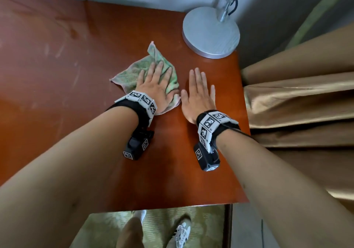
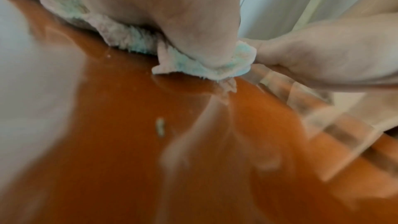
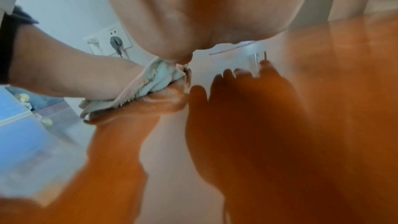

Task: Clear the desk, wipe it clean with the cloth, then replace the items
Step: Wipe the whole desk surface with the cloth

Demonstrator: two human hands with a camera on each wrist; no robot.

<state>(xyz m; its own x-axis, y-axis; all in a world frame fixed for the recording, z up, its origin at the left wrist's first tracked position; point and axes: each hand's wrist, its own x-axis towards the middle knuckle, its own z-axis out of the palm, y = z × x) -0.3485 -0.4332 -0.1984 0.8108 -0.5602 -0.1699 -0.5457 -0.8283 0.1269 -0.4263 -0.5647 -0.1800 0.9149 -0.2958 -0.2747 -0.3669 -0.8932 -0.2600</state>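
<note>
A green and pink cloth [image 1: 134, 71] lies crumpled on the reddish-brown desk [image 1: 57, 94]. My left hand [image 1: 155, 83] presses flat on the cloth with straight, spread fingers. Just to its right, my right hand [image 1: 199, 92] lies flat on the bare desk, fingers straight, its thumb close to the cloth's edge. In the left wrist view the cloth [image 2: 133, 40] shows under my palm, with the right hand [image 2: 323, 57] beside it. In the right wrist view the cloth [image 3: 150, 81] is bunched under the left hand [image 3: 75, 74].
A silver lamp base [image 1: 210, 33] with its stem stands at the desk's back right corner. Gold curtains [image 1: 306, 104] hang along the right edge. The desk's front edge [image 1: 153, 207] is near my body. A wall socket [image 3: 112, 42] shows behind.
</note>
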